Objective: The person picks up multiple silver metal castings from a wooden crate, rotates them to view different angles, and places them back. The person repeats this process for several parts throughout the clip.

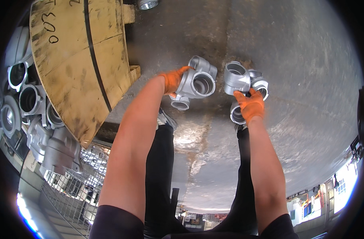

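Observation:
My left hand [173, 81], in an orange glove, is closed around a silver metal casting [186, 85]. The casting has several round, hollow openings pointing different ways. A similar silver casting [234, 83] is to its right, with my right hand [252, 105] closed on its near side. That hand wears an orange glove too, and its thumb and fingers reach in among the tubular ends. The two castings are apart, low over the grey floor. Whether either one touches the floor is hard to tell.
A wooden board [76, 59] with a dark strap stands on my left, with more silver castings [32, 99] piled beyond it. Below them is a wire mesh basket [72, 187]. Another metal piece [148, 4] lies at the far edge. My shoes stand just behind the castings.

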### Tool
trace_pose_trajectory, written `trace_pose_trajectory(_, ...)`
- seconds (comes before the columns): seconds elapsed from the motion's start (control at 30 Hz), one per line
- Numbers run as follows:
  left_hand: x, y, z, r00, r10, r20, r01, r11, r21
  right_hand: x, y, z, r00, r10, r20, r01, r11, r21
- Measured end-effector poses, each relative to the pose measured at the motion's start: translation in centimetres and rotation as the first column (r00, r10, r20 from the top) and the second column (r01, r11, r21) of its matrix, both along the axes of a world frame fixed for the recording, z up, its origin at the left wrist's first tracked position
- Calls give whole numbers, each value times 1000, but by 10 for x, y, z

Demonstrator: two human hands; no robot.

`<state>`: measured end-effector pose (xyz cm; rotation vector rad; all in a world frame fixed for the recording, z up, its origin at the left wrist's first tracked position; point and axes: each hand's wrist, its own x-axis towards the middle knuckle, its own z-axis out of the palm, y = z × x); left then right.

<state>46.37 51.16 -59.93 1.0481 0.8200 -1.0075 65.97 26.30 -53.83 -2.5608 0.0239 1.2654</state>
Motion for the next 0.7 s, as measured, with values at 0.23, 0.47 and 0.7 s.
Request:
trace_pose_trajectory(0.23, -1, -61, -4, 982, -151, 111, 151, 989, 12, -24, -7, -24, 996, -85, -22, 84, 996, -32)
trace_pose_trajectory(0.47, 27, -113, 25, 961, -255, -110, 276, 927, 256, -26, -22, -33, 999, 39, -16, -40, 996, -83)
trace_pose_trajectory(0.7, 61, -109, 45, 948, -250, -198, 316, 823, 472, -16, -47, -39, 999, 43, 6, -43, 998, -42)
